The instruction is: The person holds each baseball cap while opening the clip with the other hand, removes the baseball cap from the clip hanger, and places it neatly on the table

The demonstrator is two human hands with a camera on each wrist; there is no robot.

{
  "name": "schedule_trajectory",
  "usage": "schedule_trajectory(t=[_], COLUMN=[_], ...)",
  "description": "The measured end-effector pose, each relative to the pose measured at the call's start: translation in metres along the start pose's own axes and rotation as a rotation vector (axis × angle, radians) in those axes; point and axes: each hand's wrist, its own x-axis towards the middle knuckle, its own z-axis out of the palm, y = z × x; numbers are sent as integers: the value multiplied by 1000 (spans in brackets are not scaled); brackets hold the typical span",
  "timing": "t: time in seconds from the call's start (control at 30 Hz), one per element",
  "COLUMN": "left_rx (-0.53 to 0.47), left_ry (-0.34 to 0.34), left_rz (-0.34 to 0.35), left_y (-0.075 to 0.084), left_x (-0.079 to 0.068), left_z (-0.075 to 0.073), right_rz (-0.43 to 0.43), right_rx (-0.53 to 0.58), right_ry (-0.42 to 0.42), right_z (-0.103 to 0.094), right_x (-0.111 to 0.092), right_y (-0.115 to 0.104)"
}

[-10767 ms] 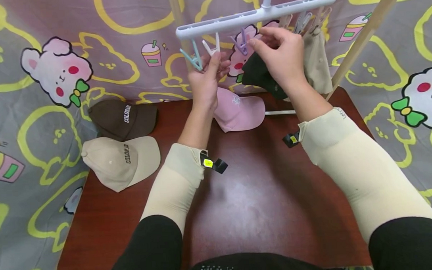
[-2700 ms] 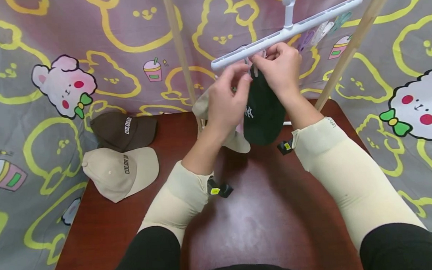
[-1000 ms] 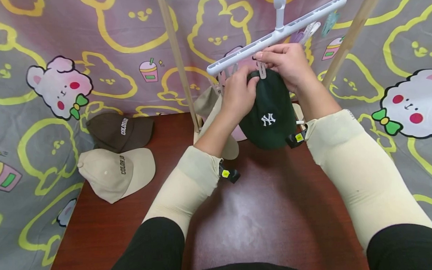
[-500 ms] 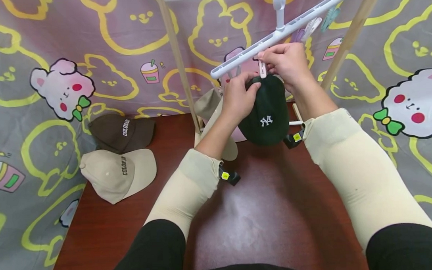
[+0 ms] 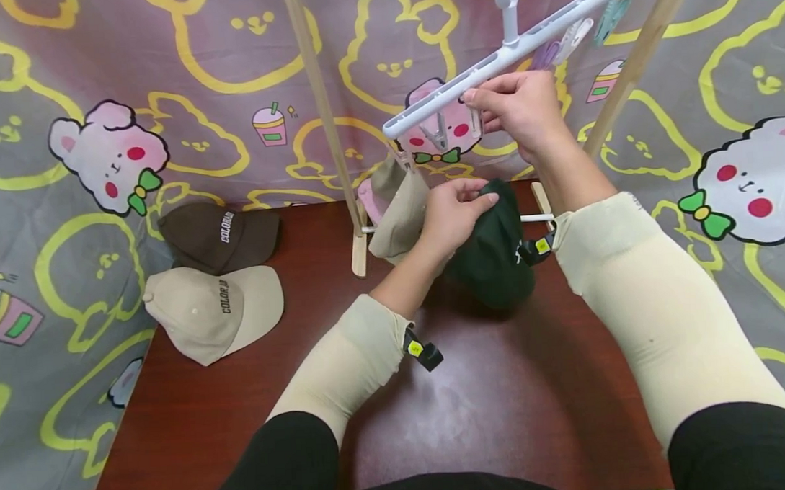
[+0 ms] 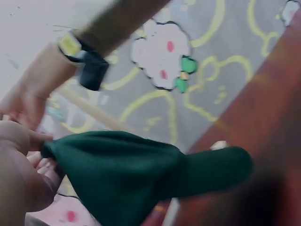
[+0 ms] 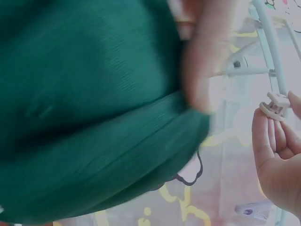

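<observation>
In the head view my left hand (image 5: 453,214) pinches a dark green cap (image 5: 490,259) by its top edge, with the brim downward. The cap is apart from the clips above it. My right hand (image 5: 524,114) is higher up and pinches a pale clothes peg (image 7: 275,106) under the white hanger bar (image 5: 452,91); its jaws are apart with nothing between them. Another peg (image 5: 437,132) hangs bare to the left of it. A beige cap (image 5: 401,216) hangs from pegs near the bar's left end, just left of my left hand.
A brown cap (image 5: 217,237) and a beige cap (image 5: 213,312) lie on the red-brown table (image 5: 230,424) at left. A pink cap (image 5: 374,199) shows partly behind the hanging beige one. Wooden stand posts (image 5: 323,110) flank the hanger. More pegs (image 5: 570,40) hang at its right end.
The hanger has swung round since the oldest frame. Half a second ago the green cap was up at the peg; my left hand has drawn it down and away. My right hand has stayed at the peg.
</observation>
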Motion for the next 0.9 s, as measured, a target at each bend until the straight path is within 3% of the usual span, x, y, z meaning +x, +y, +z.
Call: schedule_trajectory(t=[0.13, 0.3, 0.43, 0.6, 0.67, 0.73, 0.8, 0.9], left_rx=[-194, -251, -172, 120, 257, 346, 382, 352], left_ry=[24, 66, 16, -123, -160, -166, -100, 141], left_rz=[-101, -181, -235, -256, -203, -97, 113, 513], left_y=[-29, -57, -70, -74, -67, -54, -39, -18], left_x=[-7, -13, -15, -17, -20, -26, -33, -42], left_z=[22, 40, 45, 36, 28, 18, 5, -18], right_rz=[0, 17, 23, 18, 19, 20, 15, 8], right_rx=[-21, -12, 15, 77, 99, 118, 126, 133], right_ry=[0, -7, 0, -5, -6, -3, 3, 4], right_z=[1, 2, 1, 2, 3, 3, 3, 4], right_x=[-2, -3, -3, -1, -1, -2, -2, -3], right_y=[0, -1, 0, 5, 5, 6, 6, 7])
